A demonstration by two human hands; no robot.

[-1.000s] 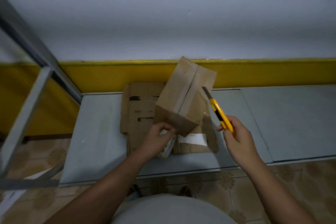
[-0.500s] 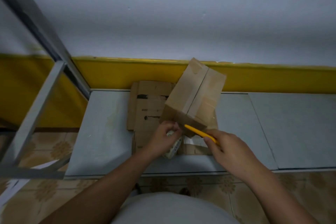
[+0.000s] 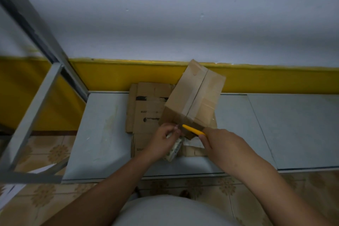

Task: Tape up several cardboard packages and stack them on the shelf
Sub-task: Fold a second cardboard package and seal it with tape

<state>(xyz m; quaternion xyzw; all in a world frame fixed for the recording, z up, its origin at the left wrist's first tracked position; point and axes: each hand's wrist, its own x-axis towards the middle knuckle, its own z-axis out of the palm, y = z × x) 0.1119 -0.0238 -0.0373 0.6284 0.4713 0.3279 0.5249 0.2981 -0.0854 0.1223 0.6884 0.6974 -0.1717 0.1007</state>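
Box (image 3: 194, 97) seam taped. R hand (image 3: 222, 145) fingers clamp yellow cutter (image 3: 193, 130), tip just beside L hand (image 3: 163, 143) fingers curled round tape roll (image 3: 174, 150). To do, prob: cut tape, shelve box, flat cartons (image 3: 146, 108).

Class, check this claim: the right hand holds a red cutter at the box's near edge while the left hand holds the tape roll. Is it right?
No. The head view shows the cutter is yellow, not red. The rest stands: the right hand holds it at the near edge of the box while the left hand holds the tape roll.
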